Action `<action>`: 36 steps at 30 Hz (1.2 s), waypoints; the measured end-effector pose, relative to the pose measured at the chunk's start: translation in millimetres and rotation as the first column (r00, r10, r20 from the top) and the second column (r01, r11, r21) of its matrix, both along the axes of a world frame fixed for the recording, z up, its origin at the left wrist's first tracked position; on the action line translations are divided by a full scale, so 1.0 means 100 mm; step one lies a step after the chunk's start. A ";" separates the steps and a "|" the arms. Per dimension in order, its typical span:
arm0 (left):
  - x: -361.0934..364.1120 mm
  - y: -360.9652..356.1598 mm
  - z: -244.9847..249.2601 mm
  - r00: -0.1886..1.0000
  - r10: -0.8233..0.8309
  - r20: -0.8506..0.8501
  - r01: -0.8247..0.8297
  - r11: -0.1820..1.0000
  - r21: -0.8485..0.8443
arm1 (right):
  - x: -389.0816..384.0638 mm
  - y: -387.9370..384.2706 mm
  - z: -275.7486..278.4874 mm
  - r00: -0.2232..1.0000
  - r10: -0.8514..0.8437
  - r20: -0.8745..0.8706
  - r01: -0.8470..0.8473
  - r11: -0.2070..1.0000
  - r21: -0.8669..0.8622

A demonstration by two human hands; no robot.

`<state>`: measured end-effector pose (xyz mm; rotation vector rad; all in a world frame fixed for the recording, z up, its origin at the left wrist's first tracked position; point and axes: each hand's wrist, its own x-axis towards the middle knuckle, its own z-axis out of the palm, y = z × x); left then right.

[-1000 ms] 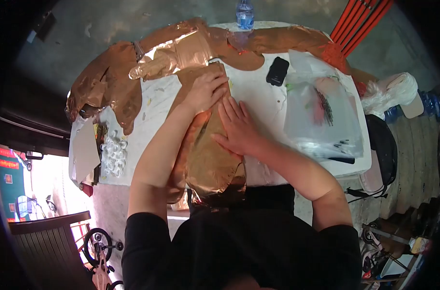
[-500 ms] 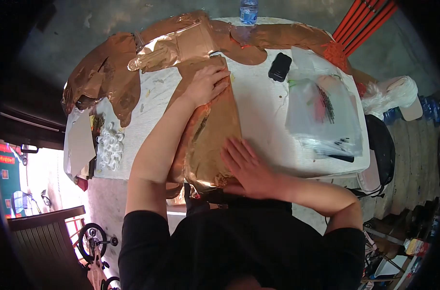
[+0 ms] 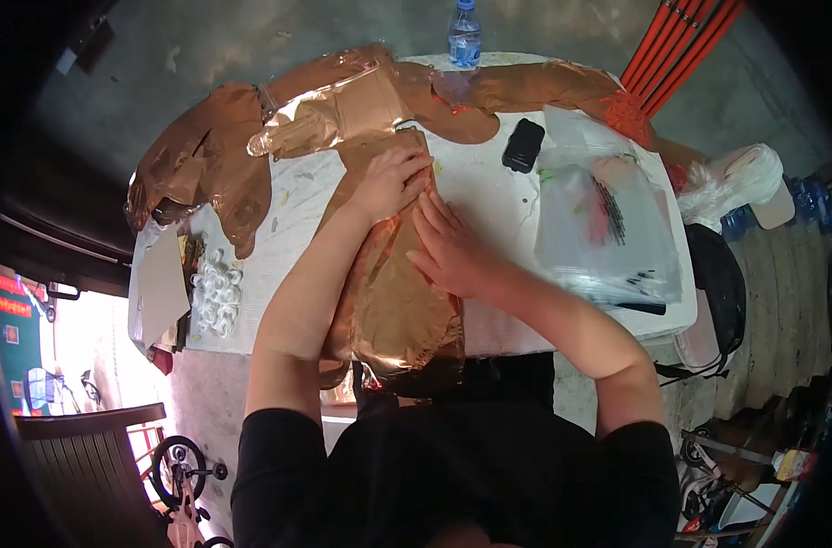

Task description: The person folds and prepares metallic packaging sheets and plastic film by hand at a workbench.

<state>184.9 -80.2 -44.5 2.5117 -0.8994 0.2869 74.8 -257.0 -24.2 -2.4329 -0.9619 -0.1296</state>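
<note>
A copper-coloured foil balloon (image 3: 402,306), folded lengthwise into a long strip, runs from the middle of the table toward my body, its near end hanging over the front edge. My left hand (image 3: 398,178) lies across its upper part, fingers stretched over the foil toward the right edge. Close below it, my right hand (image 3: 448,242) rests flat on the strip's right side with its fingers extended, the tips meeting those of the left hand. Beyond my hands, a shiny folded foil piece (image 3: 357,96) lies on more crumpled copper foil (image 3: 210,137).
White ribbon rings (image 3: 217,292) and a grey card (image 3: 163,283) sit at the left. A black case (image 3: 524,146) and a stack of clear plastic bags (image 3: 571,237) lie right. A water bottle (image 3: 464,41) stands at the far edge, near red poles (image 3: 676,55).
My right hand has slid up and away from my body along the foil, from its near end to beside my left hand. The left hand stays in place; the view has tilted slightly.
</note>
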 end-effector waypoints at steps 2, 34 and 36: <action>-0.01 0.01 0.00 1.000 0.004 -0.006 -0.005 1.000 -0.009 | 0.09 0.08 -0.14 0.998 -0.052 -0.037 0.049 0.997 -0.066; -2.29 1.20 0.69 0.556 0.499 -0.664 -0.673 0.740 -0.007 | 0.06 0.10 -0.17 0.994 -0.065 0.088 0.072 0.994 -0.077; -2.40 1.22 0.73 0.534 0.455 -0.713 -0.696 0.715 -0.065 | 0.06 0.10 -0.17 0.993 -0.064 0.097 0.070 0.996 -0.064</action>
